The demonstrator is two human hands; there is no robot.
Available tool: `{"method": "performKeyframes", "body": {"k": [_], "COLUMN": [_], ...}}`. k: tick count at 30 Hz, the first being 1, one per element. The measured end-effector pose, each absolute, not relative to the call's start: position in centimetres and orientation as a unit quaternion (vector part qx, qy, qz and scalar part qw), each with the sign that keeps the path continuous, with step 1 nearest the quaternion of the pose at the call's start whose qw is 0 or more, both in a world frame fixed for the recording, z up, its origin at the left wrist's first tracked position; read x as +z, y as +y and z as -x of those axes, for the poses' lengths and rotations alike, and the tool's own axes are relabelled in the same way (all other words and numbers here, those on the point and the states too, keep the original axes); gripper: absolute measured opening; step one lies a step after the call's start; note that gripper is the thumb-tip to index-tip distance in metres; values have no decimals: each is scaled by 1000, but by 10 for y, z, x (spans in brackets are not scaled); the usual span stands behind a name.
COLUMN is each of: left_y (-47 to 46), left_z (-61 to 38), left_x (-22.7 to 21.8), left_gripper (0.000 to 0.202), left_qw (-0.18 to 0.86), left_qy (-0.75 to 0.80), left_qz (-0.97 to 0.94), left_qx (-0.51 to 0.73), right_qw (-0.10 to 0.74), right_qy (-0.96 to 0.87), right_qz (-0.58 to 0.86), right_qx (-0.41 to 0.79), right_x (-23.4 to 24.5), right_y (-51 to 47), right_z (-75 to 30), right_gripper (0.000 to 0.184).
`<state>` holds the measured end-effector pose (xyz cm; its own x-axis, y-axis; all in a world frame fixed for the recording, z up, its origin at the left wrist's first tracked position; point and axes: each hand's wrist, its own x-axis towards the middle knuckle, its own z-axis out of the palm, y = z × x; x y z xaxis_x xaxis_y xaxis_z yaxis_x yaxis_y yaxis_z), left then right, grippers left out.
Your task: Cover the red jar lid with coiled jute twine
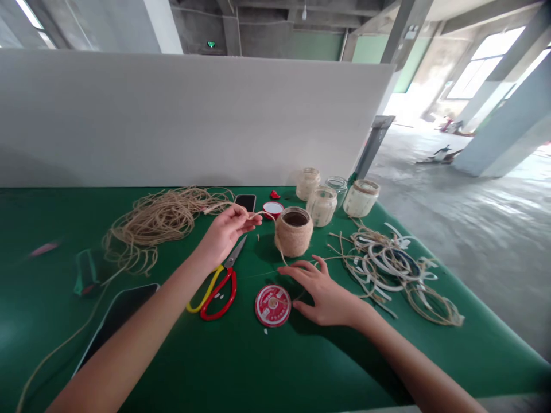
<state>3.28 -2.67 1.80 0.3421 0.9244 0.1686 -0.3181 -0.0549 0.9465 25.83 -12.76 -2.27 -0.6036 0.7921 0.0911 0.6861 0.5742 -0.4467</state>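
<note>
My left hand [228, 232] pinches a strand of jute twine [267, 214] between thumb and fingers. That strand runs right to a glass jar [294, 236] wrapped in twine, upright on the green table. In front of the jar, my right hand [321, 291] is low over the table with thumb and fingers apart. Its index fingertip is close to the twine hanging by the jar, though whether they touch I cannot tell. Beside its thumb lies a round red roll [272, 305] with a printed label. Scissors [224, 281] with one yellow and one red handle lie below my left hand.
A loose heap of twine [167, 215] lies at the back left. Several jars [322, 205] stand behind the wrapped one, near a red-rimmed lid [272, 210]. Tangled scraps [390, 264] spread along the right. A dark tablet-like device [123, 312] is under my left forearm. A white panel [193, 120] borders the back.
</note>
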Motion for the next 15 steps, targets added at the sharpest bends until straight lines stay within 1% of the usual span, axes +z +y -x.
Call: {"method": "performKeyframes", "body": {"k": [5, 8, 11, 12, 15], "left_y": [-42, -51, -57, -59, -64], "left_z": [-32, -38, -57, -65, -90], "left_x": [23, 32, 39, 40, 40], "left_gripper": [7, 7, 8, 11, 33], "left_qw": [611, 614, 590, 570, 515], "left_qy": [261, 241, 238, 240, 222], "left_qz": [-581, -644, -709, -730, -788], "left_qx": [470, 386, 305, 290, 255], "right_qw": [126, 140, 182, 191, 218], "right_qy": [-865, -855, -817, -801, -766], "right_qz": [457, 481, 536, 555, 594], "right_qx": [164, 135, 113, 113, 114], "right_x": [-11, -1, 5, 6, 2], "right_y": [-129, -141, -154, -157, -162], "right_z": [-281, -299, -318, -325, -342], "right_gripper": [48, 42, 38, 37, 35]}}
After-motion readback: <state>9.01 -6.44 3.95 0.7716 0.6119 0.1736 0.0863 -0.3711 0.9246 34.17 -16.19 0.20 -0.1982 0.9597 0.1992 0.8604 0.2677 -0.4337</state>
